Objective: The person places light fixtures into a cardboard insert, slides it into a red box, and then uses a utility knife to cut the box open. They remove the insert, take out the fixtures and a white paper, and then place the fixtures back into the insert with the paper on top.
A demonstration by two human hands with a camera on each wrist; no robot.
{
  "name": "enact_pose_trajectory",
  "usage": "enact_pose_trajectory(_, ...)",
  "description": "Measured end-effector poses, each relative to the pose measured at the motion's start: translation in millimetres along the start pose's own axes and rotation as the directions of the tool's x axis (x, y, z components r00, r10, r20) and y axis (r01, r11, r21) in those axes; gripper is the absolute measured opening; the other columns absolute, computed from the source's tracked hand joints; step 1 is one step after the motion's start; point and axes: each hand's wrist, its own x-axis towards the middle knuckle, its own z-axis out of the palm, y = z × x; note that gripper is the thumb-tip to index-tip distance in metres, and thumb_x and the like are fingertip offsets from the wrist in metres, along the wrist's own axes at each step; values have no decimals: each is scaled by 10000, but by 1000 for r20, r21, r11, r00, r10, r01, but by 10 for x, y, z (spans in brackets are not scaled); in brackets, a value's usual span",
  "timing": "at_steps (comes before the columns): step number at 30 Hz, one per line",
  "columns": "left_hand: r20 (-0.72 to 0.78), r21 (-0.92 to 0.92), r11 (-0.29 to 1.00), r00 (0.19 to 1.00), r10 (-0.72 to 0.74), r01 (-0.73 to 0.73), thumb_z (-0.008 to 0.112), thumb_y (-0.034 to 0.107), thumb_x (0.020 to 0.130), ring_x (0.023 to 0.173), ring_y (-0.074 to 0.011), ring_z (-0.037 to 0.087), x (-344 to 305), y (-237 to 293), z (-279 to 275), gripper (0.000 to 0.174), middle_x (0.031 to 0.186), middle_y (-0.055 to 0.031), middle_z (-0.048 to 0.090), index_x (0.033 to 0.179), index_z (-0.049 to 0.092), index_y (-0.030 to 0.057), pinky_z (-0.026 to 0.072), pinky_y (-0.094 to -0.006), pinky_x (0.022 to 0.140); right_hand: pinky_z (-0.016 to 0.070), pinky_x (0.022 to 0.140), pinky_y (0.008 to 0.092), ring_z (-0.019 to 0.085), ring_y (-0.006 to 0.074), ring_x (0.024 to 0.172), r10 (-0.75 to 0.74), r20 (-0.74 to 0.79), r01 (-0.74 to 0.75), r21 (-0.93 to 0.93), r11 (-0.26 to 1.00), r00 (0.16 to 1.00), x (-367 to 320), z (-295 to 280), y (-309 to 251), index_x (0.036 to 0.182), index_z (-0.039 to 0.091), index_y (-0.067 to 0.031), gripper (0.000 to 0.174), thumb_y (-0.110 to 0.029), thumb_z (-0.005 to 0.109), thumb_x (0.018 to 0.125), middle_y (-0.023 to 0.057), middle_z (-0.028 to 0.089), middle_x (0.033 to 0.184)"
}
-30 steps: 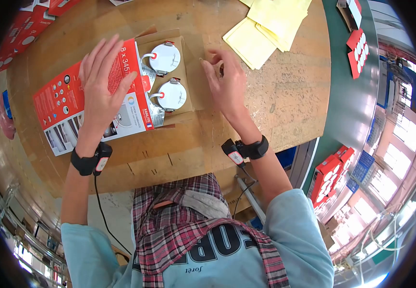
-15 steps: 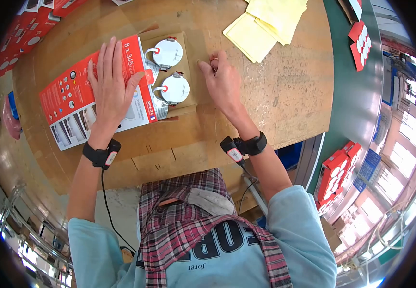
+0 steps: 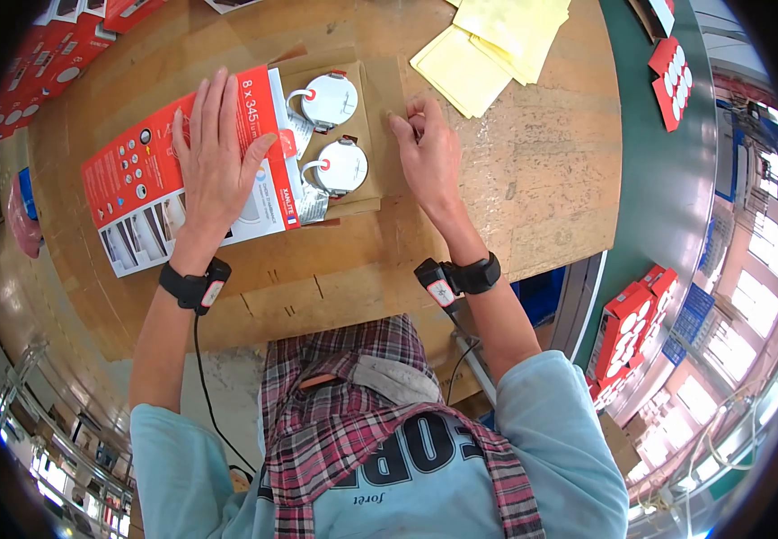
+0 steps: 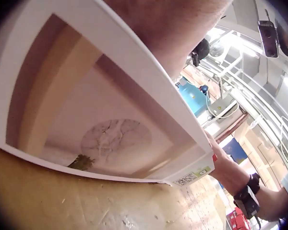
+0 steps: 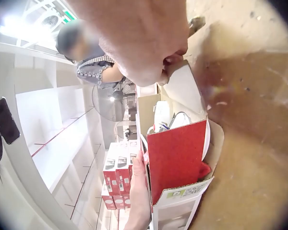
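A red and white cardboard box (image 3: 142,162) lies on the table, its right end open. Two round white downlights (image 3: 331,101) with short white cables show at that open end, over the brown inner cardboard. My left hand (image 3: 214,153) lies flat on the printed top, fingers extended and thumb spread toward the open end. At the box's right end my right hand (image 3: 431,162) has its fingers curled and pinches the edge of the end flap (image 5: 185,88). The red side flap (image 5: 177,153) stands out in the right wrist view.
Yellow sheets (image 3: 465,67) lie at the table's back. More red boxes (image 3: 34,72) stand at the far left. On the green surface to the right are red cartons (image 3: 627,328) with white circles. Another person (image 5: 93,60) appears in the right wrist view's background.
My left hand has settled flatter on the box top. The fingers of my right hand have curled in at the flap. The box sits slightly farther right in the head view.
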Motion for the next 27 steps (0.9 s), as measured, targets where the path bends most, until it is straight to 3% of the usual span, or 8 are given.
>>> enact_pose_trajectory(7,42,1,1000,999,-29,29,492,498,903,1391,-273,245,7,39,-89,727,1495,-102,291,1438,286,51,126,-513,1119,451,567,425,605,366,650,2,-27,0,71,998,1000,-10,15,67,961,505,-41,203,-202,600,883,166,638,754)
enact_pose_trajectory(10,48,24,999,998,-31,29,543,463,873,1404,-313,215,-42,31,-11,783,1516,-146,244,1458,245,38,114,-563,1105,457,576,432,604,370,684,-159,-101,165,53,985,982,-19,88,187,974,498,-48,205,-208,594,890,170,609,765)
enact_pose_trajectory(15,19,-122,972,979,-201,202,647,393,823,1374,-348,246,-49,-171,-253,766,1448,-199,309,1397,317,9,133,-552,1100,465,564,466,605,379,654,-2,238,43,-169,985,971,41,23,31,832,569,-17,385,-397,626,843,211,606,709)
enact_pose_trajectory(17,-287,-78,922,877,-384,379,709,377,768,1287,-371,346,-169,-640,-173,718,1336,-193,427,1317,412,21,245,-540,1047,477,579,459,605,389,639,-53,197,80,-134,988,979,16,133,136,837,591,7,451,-437,657,804,224,614,697)
enact_pose_trajectory(18,-189,-115,810,788,-586,575,704,408,769,1207,-382,424,-197,-932,-291,689,1229,-200,512,1263,453,-1,337,-496,991,480,584,455,607,392,641,-52,208,79,-126,989,977,69,157,145,852,602,17,454,-430,661,801,228,618,697)
enact_pose_trajectory(20,-487,-6,749,652,-581,663,683,398,807,982,-361,567,-573,-1522,-283,586,1082,-195,576,1172,510,-26,450,-436,854,487,594,450,618,387,656,-68,229,68,8,998,971,123,189,152,878,614,26,447,-411,664,800,236,625,716)
enact_pose_trajectory(22,-59,-425,579,617,-785,696,675,370,834,770,-260,629,-778,-1633,-608,503,1012,-170,619,1114,552,-29,499,-367,716,500,626,426,639,353,689,-45,256,34,45,998,966,103,170,104,937,625,30,442,-389,668,801,228,647,765)
enact_pose_trajectory(27,352,-792,155,649,-674,591,689,290,848,809,-102,613,-1148,-1938,-599,452,1024,-74,653,1165,564,-8,492,-265,719,519,678,366,670,249,746,-3,247,-50,210,976,969,121,343,121,1006,646,33,360,-264,679,805,172,693,837)
